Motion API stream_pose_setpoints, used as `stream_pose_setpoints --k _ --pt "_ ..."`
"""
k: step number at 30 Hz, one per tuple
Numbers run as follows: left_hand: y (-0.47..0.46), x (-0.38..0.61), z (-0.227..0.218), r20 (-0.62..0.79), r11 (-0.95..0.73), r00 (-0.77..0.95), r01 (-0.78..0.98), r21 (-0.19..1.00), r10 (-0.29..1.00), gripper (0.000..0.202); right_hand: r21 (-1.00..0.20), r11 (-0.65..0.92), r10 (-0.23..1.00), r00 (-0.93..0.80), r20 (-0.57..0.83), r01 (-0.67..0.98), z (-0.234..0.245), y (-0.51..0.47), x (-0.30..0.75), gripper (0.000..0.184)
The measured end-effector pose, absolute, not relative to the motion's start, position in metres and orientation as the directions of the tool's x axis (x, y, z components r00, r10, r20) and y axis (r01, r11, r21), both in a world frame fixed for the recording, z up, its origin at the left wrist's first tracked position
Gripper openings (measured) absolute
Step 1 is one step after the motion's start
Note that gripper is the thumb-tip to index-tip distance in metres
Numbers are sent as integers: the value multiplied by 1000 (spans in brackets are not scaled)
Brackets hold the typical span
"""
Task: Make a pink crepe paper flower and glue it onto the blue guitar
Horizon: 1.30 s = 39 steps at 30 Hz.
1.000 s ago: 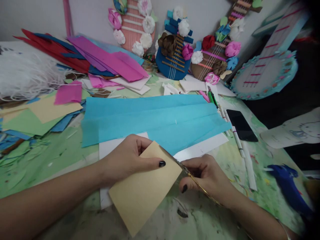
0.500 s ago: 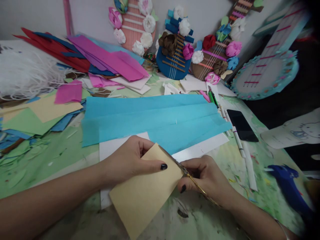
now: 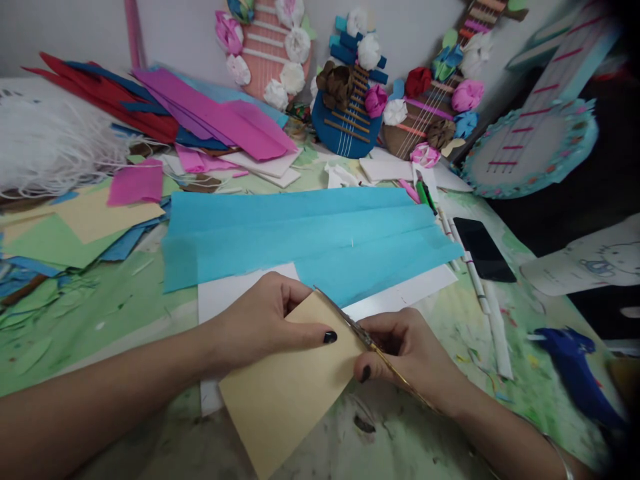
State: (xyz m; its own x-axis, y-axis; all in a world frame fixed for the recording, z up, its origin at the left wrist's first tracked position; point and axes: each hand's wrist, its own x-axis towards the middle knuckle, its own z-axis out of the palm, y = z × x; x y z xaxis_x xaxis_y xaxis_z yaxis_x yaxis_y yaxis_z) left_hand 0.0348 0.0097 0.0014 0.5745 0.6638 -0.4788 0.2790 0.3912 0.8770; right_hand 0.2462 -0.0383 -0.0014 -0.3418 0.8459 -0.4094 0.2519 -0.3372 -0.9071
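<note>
My left hand (image 3: 280, 317) pinches a pale yellow piece of paper (image 3: 295, 393) near its upper edge, thumb on top and fingers beneath. Gold-handled scissors (image 3: 370, 341) are in my right hand (image 3: 407, 353), their blades lying along the paper's upper right edge. My right thumb rests by the paper's right corner. Past both hands lies a long sheet of light blue crepe paper (image 3: 295, 227), creased lengthwise. It overlaps white card (image 3: 220, 293), which shows partly under my left hand and also to the right.
Coloured paper and scraps (image 3: 75, 227) with white string (image 3: 45, 147) fill the left side. Flower-decorated paper instruments (image 3: 345, 127) lean on the wall. At right are a phone (image 3: 484, 249), markers (image 3: 475, 280), a blue glue gun (image 3: 575, 367) and a white cup (image 3: 590, 260).
The scissors have shifted slightly along the paper's edge, with their tip now showing past its upper corner. Both hands keep nearly the same place and grip.
</note>
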Motion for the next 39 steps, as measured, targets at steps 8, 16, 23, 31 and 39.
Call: stream_pose_setpoints --k 8,16,23,31,39 --pt "9 36 1 -485 403 568 275 873 665 14 -911 -308 859 -332 -390 274 -4 -37 244 56" --pt "13 32 4 -489 470 525 180 864 697 20 -953 -194 946 -213 -244 231 4 -31 255 49" --pt "17 25 2 -450 444 450 126 887 771 27 -943 -234 877 -366 -310 238 11 -32 262 33" --pt "18 23 2 -448 403 414 196 894 793 29 -911 -308 806 -433 -403 274 10 -40 262 33" --pt "19 23 0 -433 376 424 213 902 796 28 -918 -245 823 -434 -367 312 8 -41 263 28"
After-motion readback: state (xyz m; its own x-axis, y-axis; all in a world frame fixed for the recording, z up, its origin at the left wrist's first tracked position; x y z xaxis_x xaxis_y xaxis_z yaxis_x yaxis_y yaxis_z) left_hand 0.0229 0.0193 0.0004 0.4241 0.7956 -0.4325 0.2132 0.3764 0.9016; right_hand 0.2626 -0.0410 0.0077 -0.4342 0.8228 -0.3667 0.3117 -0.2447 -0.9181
